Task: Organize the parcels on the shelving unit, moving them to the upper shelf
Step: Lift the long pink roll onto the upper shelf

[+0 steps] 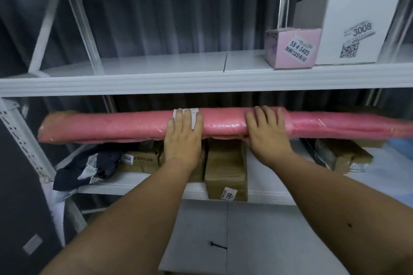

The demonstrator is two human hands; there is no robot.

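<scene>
- Dark mailer bag (pixel 89 168): slumped at the 9 o'clock end of the lower shelf (pixel 138 182), a white label on its face.
- Long pink roll parcel (pixel 134 126): wrapped in clear film, lying crosswise in the bay between the lower shelf and the upper shelf (pixel 156 83); its ends reach toward 9 and 3 o'clock, and it sits above the brown boxes. Whether it rests on them or is lifted clear cannot be told.
- Left hand (pixel 183 138): laid over the roll near its middle, fingers fairly straight and together, covering a white label (pixel 194 113) on the wrap.
- Brown taped boxes (pixel 225 169): standing on the lower shelf beneath the roll, small number tags on their fronts; one more lies toward 3 o'clock.
- Right hand (pixel 266 134): just toward 3 o'clock of the left hand, fingers curved over the top of the roll, thumb tucked at its underside.
- Pink carton (pixel 292 48): on the upper shelf at 2 o'clock, label reading 58-4-3405.
- White carton (pixel 355 27): touching the pink carton on its 3 o'clock side, taller, marked 3008 with a square code.
</scene>
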